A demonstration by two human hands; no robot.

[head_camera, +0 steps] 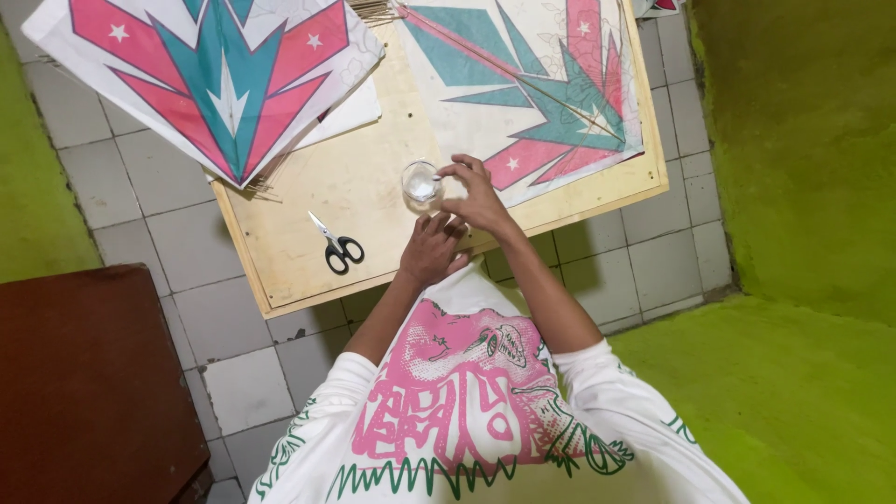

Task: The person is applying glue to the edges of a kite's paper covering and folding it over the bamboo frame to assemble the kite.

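A small clear glass cup point(421, 185) with something white inside stands on a low wooden board point(355, 187). My right hand point(478, 196) reaches it from the right, with thumb and forefinger pinched at its rim. My left hand point(431, 247) lies just below the cup at the board's front edge; its fingers are curled and nothing shows in them. A paper kite point(551, 93) in pink, teal and white lies flat on the board to the right of the cup, its thin sticks crossing it.
Black-handled scissors point(338, 247) lie on the board left of my hands. A second kite point(224, 84) overhangs the board's far left corner. A dark brown cabinet point(84, 383) stands at lower left on the tiled floor point(187, 233). Green surfaces point(803, 233) flank the right.
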